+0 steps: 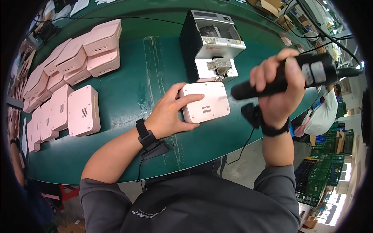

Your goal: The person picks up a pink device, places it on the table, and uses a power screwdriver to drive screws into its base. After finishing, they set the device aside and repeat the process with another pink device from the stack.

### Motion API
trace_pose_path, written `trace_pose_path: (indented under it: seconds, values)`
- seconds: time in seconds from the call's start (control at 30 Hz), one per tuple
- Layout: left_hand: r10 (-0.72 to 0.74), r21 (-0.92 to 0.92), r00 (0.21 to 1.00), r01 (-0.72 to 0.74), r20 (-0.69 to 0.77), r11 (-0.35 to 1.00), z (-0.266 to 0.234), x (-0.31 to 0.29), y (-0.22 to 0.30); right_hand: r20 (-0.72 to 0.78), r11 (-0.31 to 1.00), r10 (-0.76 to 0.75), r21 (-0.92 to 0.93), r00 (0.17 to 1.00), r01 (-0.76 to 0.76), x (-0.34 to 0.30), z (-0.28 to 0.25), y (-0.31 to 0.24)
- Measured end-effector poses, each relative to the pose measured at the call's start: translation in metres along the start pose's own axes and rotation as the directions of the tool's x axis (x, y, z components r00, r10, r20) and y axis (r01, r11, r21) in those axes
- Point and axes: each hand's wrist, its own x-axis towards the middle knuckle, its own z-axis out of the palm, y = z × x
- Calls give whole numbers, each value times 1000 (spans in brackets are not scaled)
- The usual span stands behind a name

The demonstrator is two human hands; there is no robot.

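Observation:
A pale pink plastic housing (215,101) lies flat on the green bench, its slotted vent and corner screw holes facing up. My left hand (166,110) grips it from the left, with fingers over its top and the thumb along its near edge. My right hand (276,105) is closed around a black electric screwdriver (248,90), held raised and tilted just right of the housing. The screwdriver's tip points left toward the housing; its bit is too blurred to make out. Right behind the housing stands a black and silver screw feeder (217,50).
Stacked pink housings (103,37) fill the far left of the bench, and more stand on edge (83,112) nearer me. A black cable (330,37) runs from the screwdriver at the right. Worn tape strips (153,58) cross the green bench (120,112). Green crates (316,178) stand beyond, at the right.

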Motion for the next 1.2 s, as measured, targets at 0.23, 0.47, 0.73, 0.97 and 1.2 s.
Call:
trace_pose_path:
  seconds: [0.23, 0.47, 0.73, 0.97, 1.2]
  values:
    - [-3, 6, 1000, 3, 18, 1000, -2, 1, 4, -138, 991, -89, -116, 986, 73, 53, -2, 20]
    - [-10, -7, 1000, 10, -8, 1000, -2, -1, -1, -13, 998, 57, -38, 998, -58, 17, 9, 10]
    - [16, -27, 999, -17, -40, 999, 2, -1, -4, 236, 981, 43, 173, 971, -85, -29, 42, -20]
    - [-28, -91, 995, 19, -97, 996, 8, -3, -3, 242, 982, 164, 50, 956, -181, -40, 57, -15]
    - [44, -57, 988, -53, -150, 997, 13, -5, -11, 327, 992, 104, 33, 939, -121, -36, 58, 0]
